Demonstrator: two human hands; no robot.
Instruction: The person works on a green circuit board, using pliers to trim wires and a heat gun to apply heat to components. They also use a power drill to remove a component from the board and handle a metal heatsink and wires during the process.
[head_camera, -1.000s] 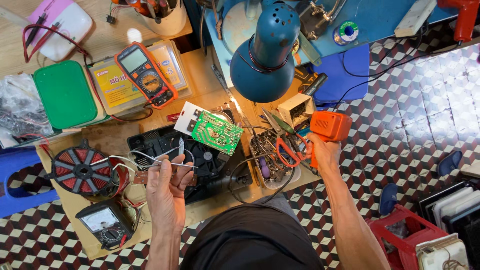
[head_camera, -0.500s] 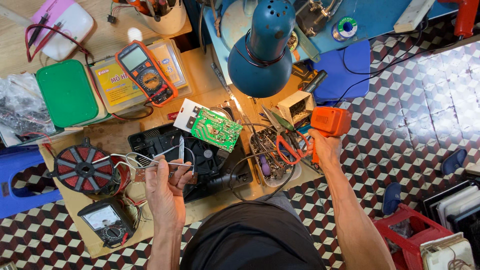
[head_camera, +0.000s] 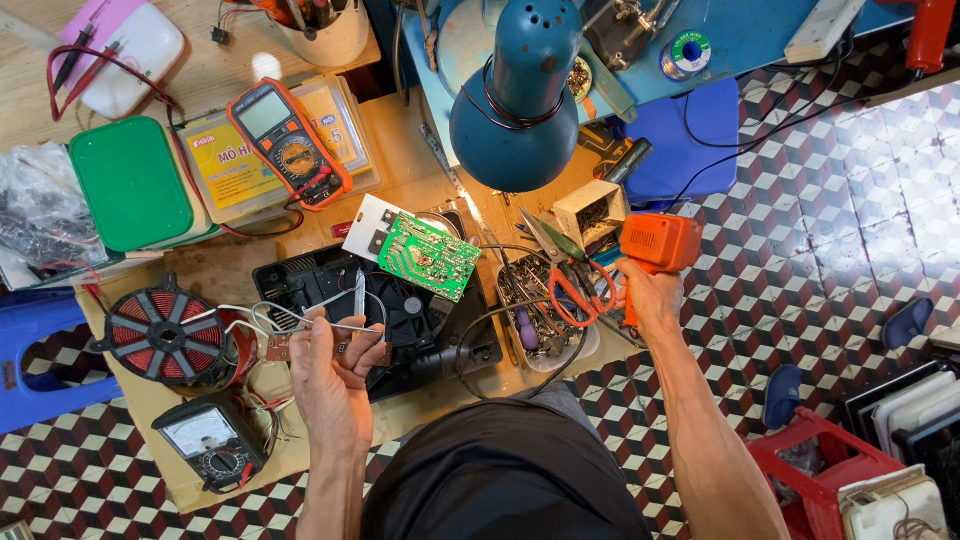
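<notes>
The left hand (head_camera: 330, 370) is closed on a small brown board (head_camera: 285, 347) with thin wires (head_camera: 300, 318) looping off it, and a slim metal tool, perhaps tweezers (head_camera: 360, 297), stands up from the same grip. The board is held in the air just above the black casing (head_camera: 330, 285) of an opened appliance. The right hand (head_camera: 648, 300) is wrapped tight round the grip of an orange soldering gun (head_camera: 660, 243), raised off to the right, well apart from the board.

As a judgement, this is the step of lining up a solder job: part in one hand, iron in the other, not yet met. The next move would call for bringing the gun's tip to the board's joint, holding the board steady, and keeping the loose wires out of the tip's way.

A green circuit board (head_camera: 428, 255) lies tilted on the casing. Between the hands sits a tray (head_camera: 540, 345) of small parts with red-handled scissors (head_camera: 570, 290) on it. To the left are a red-and-black coil (head_camera: 160, 335) and an analogue meter (head_camera: 210, 440); further up the tabletop (head_camera: 400, 170), an orange multimeter (head_camera: 285, 140) and a green box (head_camera: 130, 185). A blue lamp (head_camera: 515, 100) hangs over the middle.
</notes>
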